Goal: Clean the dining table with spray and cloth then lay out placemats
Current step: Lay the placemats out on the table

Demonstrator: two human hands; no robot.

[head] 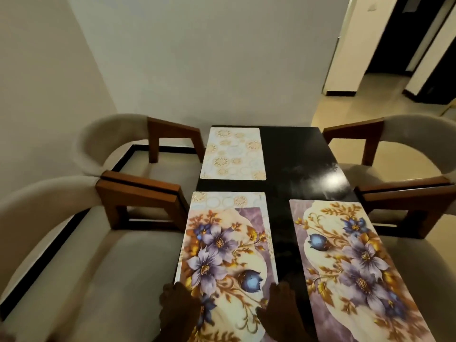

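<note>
**Four placemats on the black table, hands at the near-left one**

The table (pixel 296 154) runs lengthwise away from the person, and every placemat on it lies with its long axis the same way, near to far.

There are four mats, two flowered and two pale with gold circles. The near-left flowered mat (pixel 227 255) lies on top of the lower pale mat (pixel 222 199), which shows only as a strip at the far end. Its blue bud sits toward the near end. The near-right flowered mat (pixel 355 267) lies flat beside it with bare table between them, and its blue bud sits toward the far end, so the two prints point opposite ways. The far pale mat (pixel 233 154) lies alone at the far left corner.

The left hand (pixel 177 307) is at the left edge of the near-left flowered mat, fingers bunched and curled on that edge. The right hand (pixel 278 309) is at its right edge, thumb lying on the print. Whether its fingers grip or just rest, I cannot tell.

Four cream chairs (pixel 61 243) with wooden arms stand two to each long side.
</note>
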